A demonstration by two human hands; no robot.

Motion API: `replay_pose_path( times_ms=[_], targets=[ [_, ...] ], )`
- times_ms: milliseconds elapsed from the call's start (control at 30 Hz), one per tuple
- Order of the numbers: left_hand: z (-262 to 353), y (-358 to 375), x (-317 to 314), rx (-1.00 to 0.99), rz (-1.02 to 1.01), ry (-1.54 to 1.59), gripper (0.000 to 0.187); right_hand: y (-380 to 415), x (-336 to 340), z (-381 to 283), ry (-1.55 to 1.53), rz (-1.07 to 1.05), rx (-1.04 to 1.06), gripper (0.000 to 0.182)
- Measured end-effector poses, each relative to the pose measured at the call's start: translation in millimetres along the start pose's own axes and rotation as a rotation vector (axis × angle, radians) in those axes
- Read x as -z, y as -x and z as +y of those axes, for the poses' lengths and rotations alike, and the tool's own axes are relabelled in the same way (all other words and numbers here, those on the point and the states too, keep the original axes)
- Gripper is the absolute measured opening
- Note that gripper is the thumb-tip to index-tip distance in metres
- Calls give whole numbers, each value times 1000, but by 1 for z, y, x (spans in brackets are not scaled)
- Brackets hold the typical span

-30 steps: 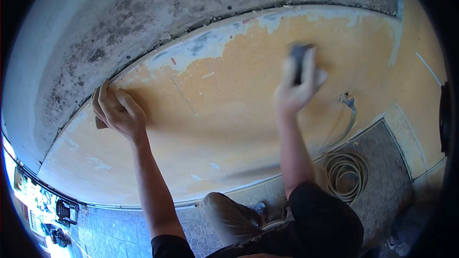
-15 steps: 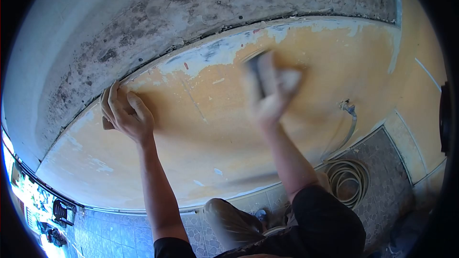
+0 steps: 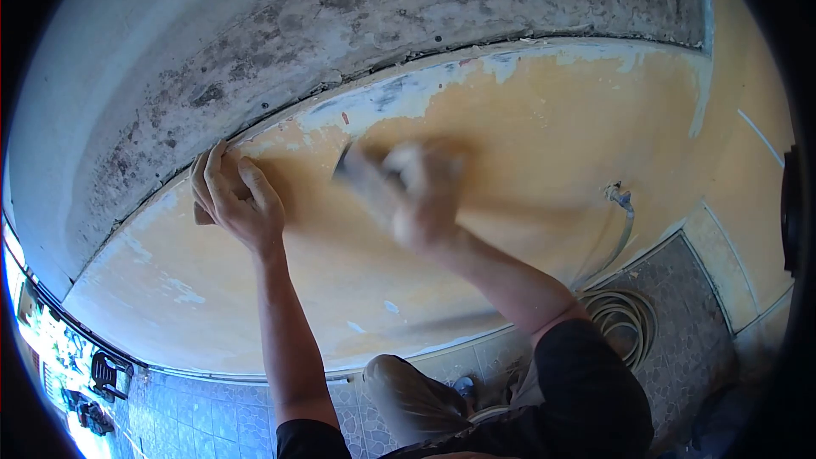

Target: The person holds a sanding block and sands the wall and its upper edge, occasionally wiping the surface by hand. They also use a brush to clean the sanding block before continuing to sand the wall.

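My left hand (image 3: pixel 240 197) rests with its fingers apart against the upper edge of the yellow wall (image 3: pixel 527 136), where peeled white patches show. A small brownish piece shows under its outer fingers; I cannot make out whether it is a finger or an object. To the right, my right hand (image 3: pixel 418 191) is blurred by motion and closed around a dark, flat-edged block (image 3: pixel 344 161) held at the wall's surface. Above both hands runs the cracked seam below a grey, mould-stained surface (image 3: pixel 374 17).
A wall tap (image 3: pixel 619 195) with a thin hose is at the right. Below it lies a coiled hose (image 3: pixel 625 323) on the tiled floor (image 3: pixel 671 323). My bent knee (image 3: pixel 395 382) is near the wall's base. A dark chair (image 3: pixel 109 374) stands far left.
My right hand has swept left along the wall with the block, its forearm now more slanted. My left hand appears slightly further right, and the view has shifted a little.
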State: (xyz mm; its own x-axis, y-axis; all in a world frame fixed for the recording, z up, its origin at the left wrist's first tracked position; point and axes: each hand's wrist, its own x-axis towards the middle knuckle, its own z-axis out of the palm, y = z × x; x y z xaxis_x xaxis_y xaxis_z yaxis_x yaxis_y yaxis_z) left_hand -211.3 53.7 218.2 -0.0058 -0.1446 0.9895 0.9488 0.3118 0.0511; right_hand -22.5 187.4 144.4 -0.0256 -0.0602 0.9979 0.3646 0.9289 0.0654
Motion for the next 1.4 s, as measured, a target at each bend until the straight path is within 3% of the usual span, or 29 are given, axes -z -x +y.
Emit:
replay_pose_path(
  times_ms=[33,133,200,267,367,400,467,500,600,667,733,833,900,933,967,1067,1200,1300,1367,1400],
  targets=[
    [-1,0,4,5,-42,18,35,22,5,-15,-86,-155,37,50],
    [-4,-3,11,-14,-86,32,36,22,30,22,-18,-68,74,45],
    [-5,-4,10,-26,-90,11,36,26,7,84,-283,258,-543,45],
    [-1,-3,6,-34,-64,-18,37,-40,48,107,76,429,-395,43],
    [2,0,-2,25,-25,-58,36,-59,23,91,-168,476,-399,49],
    [3,-1,-4,23,-26,-42,36,-58,20,68,78,308,-258,49],
    [2,-1,2,5,-27,-41,36,-48,21,25,17,27,-5,54],
    [-2,-2,5,-14,-59,-28,37,-43,17,25,22,11,80,60],
    [-13,-5,12,-100,-116,-54,37,-46,43,77,69,63,72,64],
    [-11,-6,12,-117,-120,-55,36,-47,61,141,238,256,-123,58],
    [-8,-4,4,-107,-39,-74,36,-49,82,192,222,448,-450,51],
    [-5,-1,1,-50,-35,-171,36,-54,74,199,98,579,-455,47],
    [-11,-1,1,-59,-35,-108,35,-54,61,150,68,339,-226,51],
    [-12,-2,1,-68,-38,-58,35,-46,66,124,104,118,-114,60],
    [-10,-2,3,-61,-46,-28,35,-38,65,112,117,93,3,67],
    [-5,-3,7,-25,-62,-57,34,-38,90,157,288,79,15,65],
    [-2,1,-6,18,-3,-168,31,-37,108,251,313,514,-509,57],
    [5,1,-12,120,16,-120,30,-36,71,208,293,581,-466,56],
    [5,0,-13,117,10,-51,31,-28,43,130,185,385,-282,60],
    [4,1,-9,115,2,-22,32,-16,42,89,122,203,-286,63]
  ],
)
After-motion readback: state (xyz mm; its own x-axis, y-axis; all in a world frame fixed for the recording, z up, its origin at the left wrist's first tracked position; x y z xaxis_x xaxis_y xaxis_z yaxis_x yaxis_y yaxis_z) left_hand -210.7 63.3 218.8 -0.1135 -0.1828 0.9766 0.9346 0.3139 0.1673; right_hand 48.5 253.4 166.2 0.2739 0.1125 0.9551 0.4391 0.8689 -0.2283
